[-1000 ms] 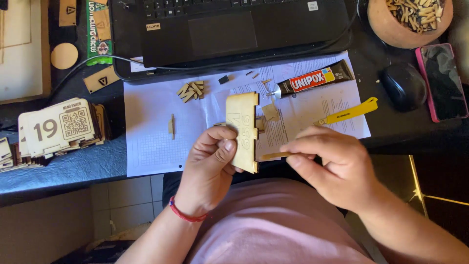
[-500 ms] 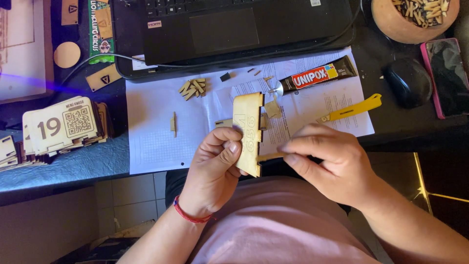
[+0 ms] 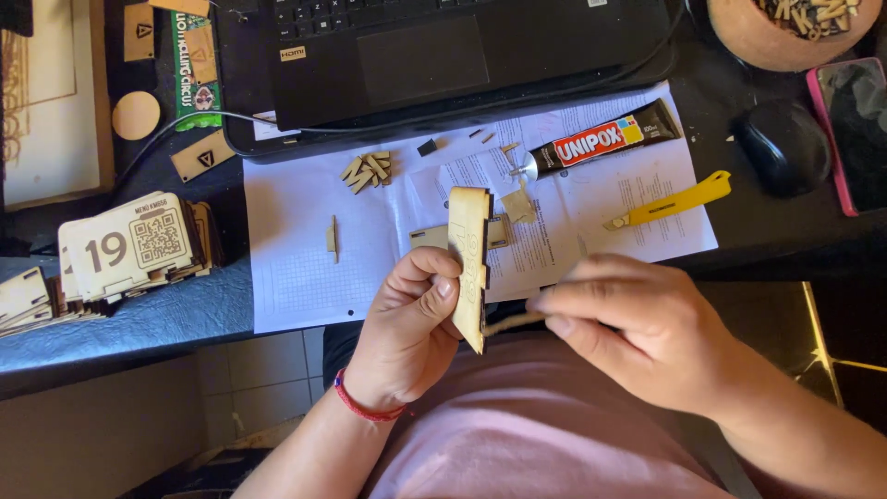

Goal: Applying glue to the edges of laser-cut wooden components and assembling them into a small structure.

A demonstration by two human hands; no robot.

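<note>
My left hand (image 3: 407, 323) grips a flat, laser-cut wooden panel (image 3: 468, 254), held edge-up over the desk's front edge. My right hand (image 3: 637, 328) pinches a small thin wooden piece (image 3: 510, 322) and holds its end against the panel's lower edge. A tube of glue (image 3: 605, 140) with its cap off lies on white paper sheets (image 3: 305, 249) just beyond, next to a yellow utility knife (image 3: 670, 201). Small wooden bits (image 3: 367, 169) lie in a little heap on the paper. A single wooden sliver (image 3: 332, 237) lies to their lower left.
A black laptop (image 3: 443, 55) sits behind the paper. Finished wooden table-number stands (image 3: 129, 245) stack at the left. A wooden bowl of small pieces (image 3: 795, 28), a black mouse (image 3: 783, 146) and a pink-cased phone (image 3: 855, 125) are at the right. A round wooden disc (image 3: 136, 115) lies far left.
The panel has turned more edge-on in my left hand. My right hand has slid slightly right and now holds the thin piece at the panel's lower edge.
</note>
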